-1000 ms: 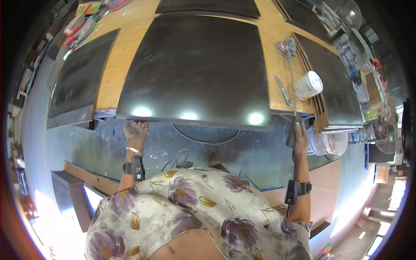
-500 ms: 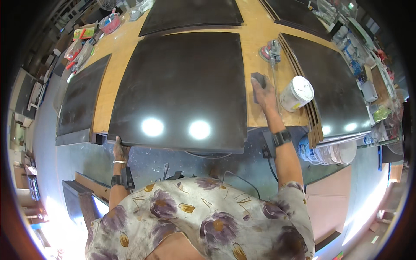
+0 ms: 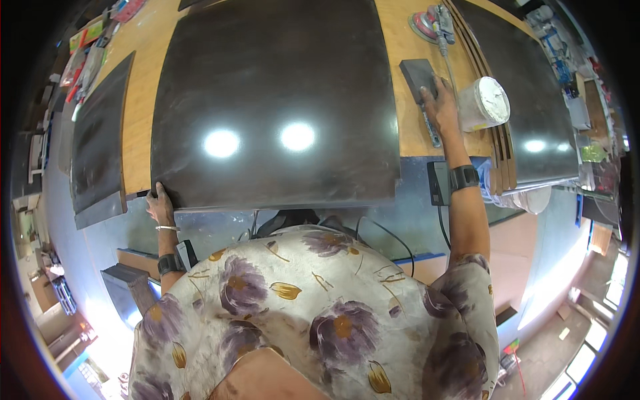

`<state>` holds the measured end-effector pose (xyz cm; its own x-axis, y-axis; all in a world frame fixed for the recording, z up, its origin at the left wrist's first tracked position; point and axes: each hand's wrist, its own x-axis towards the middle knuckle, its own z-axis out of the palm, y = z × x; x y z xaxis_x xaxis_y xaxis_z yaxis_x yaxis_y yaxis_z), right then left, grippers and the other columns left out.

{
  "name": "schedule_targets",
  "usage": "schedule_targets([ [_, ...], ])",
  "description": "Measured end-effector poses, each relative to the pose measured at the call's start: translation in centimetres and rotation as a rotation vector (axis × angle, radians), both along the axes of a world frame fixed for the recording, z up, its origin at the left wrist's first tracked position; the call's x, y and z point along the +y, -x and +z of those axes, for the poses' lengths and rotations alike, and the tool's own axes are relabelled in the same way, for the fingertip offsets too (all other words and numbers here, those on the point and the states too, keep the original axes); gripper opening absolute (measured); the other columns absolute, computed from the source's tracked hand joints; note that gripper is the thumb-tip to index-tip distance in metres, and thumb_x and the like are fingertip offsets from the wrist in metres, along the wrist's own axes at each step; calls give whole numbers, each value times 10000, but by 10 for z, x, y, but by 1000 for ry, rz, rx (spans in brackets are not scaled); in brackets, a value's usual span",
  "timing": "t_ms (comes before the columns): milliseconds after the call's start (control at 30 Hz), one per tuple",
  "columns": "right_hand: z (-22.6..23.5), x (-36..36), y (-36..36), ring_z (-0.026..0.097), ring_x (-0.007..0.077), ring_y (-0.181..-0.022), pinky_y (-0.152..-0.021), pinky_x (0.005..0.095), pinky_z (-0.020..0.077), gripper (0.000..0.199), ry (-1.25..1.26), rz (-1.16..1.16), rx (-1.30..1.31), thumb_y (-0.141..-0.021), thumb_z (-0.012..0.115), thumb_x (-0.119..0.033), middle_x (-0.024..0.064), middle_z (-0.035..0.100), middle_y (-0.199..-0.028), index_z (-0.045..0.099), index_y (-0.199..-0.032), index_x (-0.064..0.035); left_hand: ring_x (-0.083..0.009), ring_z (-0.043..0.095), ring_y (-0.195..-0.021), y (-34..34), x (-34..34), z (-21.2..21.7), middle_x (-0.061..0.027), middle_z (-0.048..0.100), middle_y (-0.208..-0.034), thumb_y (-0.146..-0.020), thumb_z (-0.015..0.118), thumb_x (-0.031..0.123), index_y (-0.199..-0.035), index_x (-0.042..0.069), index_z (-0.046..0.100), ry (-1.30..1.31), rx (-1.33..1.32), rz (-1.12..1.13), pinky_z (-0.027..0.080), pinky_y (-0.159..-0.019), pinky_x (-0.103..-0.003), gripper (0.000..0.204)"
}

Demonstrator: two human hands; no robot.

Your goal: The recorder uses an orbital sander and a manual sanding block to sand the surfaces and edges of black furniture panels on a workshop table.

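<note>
A large dark brown panel (image 3: 273, 87) lies on the yellow worktable, two bright light reflections on its glossy top. My left hand (image 3: 161, 207) is closed on the panel's near left corner, its fingers partly hidden. Right of the panel, my right hand (image 3: 441, 107) is closed on the near right edge of a dark grey sanding block (image 3: 416, 72), which appears to lie flat on the table. Under that hand, a thin grey tool (image 3: 432, 130), its kind unclear, points toward the table's near edge. Beside my right wrist stands a white tub (image 3: 485, 105) with a pale lid.
A round-pad sander (image 3: 430, 25) with a hose sits beyond the block. Stacked dark panels (image 3: 527, 87) border the right side; another dark panel (image 3: 100, 133) is at the left. A bag with red-handled items (image 3: 80, 75) lies far left. Cables (image 3: 393, 237) hang below the table's front.
The view has shifted closer over the table. My right hand has turned the sanding block from steeply tilted to flatter, and the thin tool has come into sight. My left hand stays at the corner.
</note>
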<state>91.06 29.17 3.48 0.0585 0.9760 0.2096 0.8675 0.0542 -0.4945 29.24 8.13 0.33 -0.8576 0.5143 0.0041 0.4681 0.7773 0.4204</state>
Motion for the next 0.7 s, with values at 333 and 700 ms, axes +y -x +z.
schedule_targets([
  [333,24,51,1,423,395,-1123,-946,427,363,563,-427,-134,-74,-772,615,-138,253,425,-1209,412,-1296,-102,-366,497,-1092,-19,15,6,-213,572,-1135,-857,449,502,-1134,-17,562,-35,193,106,357,-952,-421,599],
  [700,55,71,9,449,416,-1091,-1006,526,248,692,216,299,-362,-679,721,-313,189,459,-1238,442,-1287,-136,-387,559,-1002,-27,16,10,-211,610,-1062,-885,422,463,-1091,5,593,-22,213,182,418,-869,-431,530],
])
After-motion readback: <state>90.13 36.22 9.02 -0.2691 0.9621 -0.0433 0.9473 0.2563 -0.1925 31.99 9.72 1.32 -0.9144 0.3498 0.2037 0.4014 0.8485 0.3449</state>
